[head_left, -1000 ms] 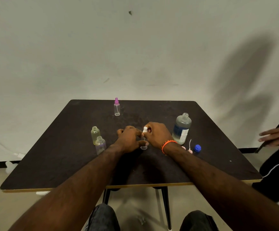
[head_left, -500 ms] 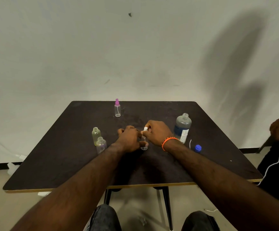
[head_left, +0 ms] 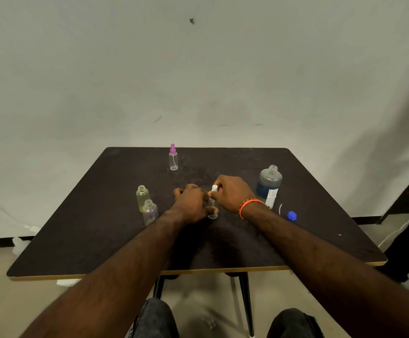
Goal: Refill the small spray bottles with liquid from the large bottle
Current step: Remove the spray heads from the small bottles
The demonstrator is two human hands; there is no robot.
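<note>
At the table's middle my left hand (head_left: 191,203) grips a small clear spray bottle (head_left: 212,208) that stands upright. My right hand (head_left: 234,193) pinches its white spray top (head_left: 214,188). The large bottle (head_left: 269,183) stands uncapped to the right, about half full, with its blue cap (head_left: 291,216) lying on the table nearby. Two small bottles without tops stand to the left: a yellowish one (head_left: 142,196) and a purplish one (head_left: 150,211). A small bottle with a pink spray top (head_left: 173,158) stands near the far edge.
The dark table (head_left: 88,235) has a pale front edge. A thin white tube (head_left: 280,209) lies beside the blue cap. A dark-clothed person (head_left: 408,240) is at the right edge of view. My knees show below the table.
My hands have stayed on the small bottle and its white top. The person at the right has drawn a hand back out of view. The view has shifted slightly.
</note>
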